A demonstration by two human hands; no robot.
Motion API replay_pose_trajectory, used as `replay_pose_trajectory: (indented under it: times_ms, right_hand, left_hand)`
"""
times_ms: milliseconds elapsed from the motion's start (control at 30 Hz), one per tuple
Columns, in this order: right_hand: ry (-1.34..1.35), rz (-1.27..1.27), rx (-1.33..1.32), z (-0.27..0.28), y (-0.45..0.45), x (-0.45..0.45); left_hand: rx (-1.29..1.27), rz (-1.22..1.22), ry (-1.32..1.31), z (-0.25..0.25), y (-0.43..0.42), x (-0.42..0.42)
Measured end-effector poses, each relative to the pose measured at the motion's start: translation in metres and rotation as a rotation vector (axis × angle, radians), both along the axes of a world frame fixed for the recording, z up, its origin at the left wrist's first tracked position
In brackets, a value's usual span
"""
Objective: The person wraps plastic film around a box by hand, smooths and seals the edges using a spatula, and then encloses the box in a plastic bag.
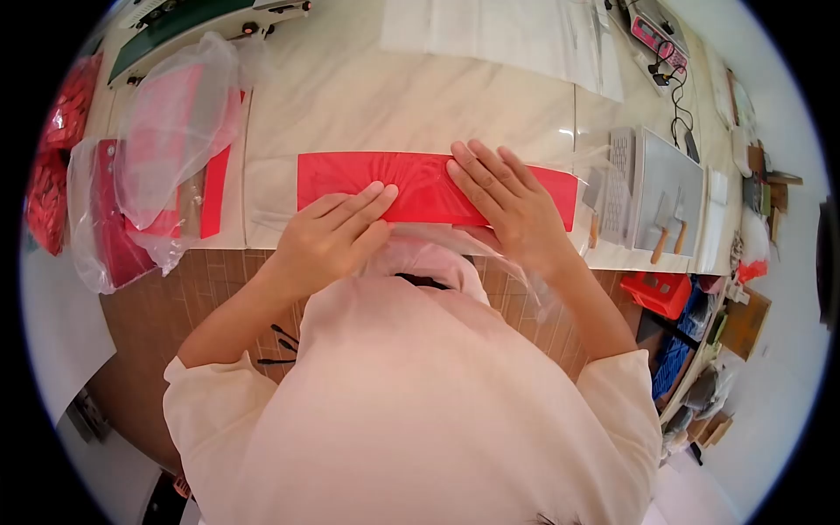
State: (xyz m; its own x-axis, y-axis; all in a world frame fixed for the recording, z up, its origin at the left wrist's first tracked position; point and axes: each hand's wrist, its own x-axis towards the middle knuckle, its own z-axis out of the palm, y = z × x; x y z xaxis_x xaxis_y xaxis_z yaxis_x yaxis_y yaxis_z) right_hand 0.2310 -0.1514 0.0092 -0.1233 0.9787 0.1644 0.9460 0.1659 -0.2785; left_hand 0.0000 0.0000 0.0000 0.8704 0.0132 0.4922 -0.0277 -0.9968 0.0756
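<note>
A long red sheet (420, 184) lies crosswise near the front edge of the table, with clear plastic film (516, 262) over part of it and hanging down toward my body. Creases run through the film at the sheet's middle. My left hand (337, 232) rests on the lower left part of the sheet, fingers stretched out and pointing right. On the right half, my right hand (503, 192) lies flat, its fingers extended toward the back edge. Neither hand grips anything that I can see.
Plastic bags with red sheets (179, 140) lie at the left. A laptop-like grey panel (669, 184) with wooden-handled scrapers (665, 232) is at the right. Behind are white translucent sheets (499, 31), a pink-faced scale (656, 39) and a green-topped machine (188, 31). A red crate (656, 293) stands below the table.
</note>
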Motion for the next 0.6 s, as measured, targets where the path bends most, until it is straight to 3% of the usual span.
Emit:
replay_pose_trajectory:
  times_ms: [600]
  right_hand:
    - [0.076, 0.012, 0.067, -0.009, -0.012, -0.020]
  left_hand:
    - [-0.080, -0.007, 0.006, 0.001, -0.003, -0.007]
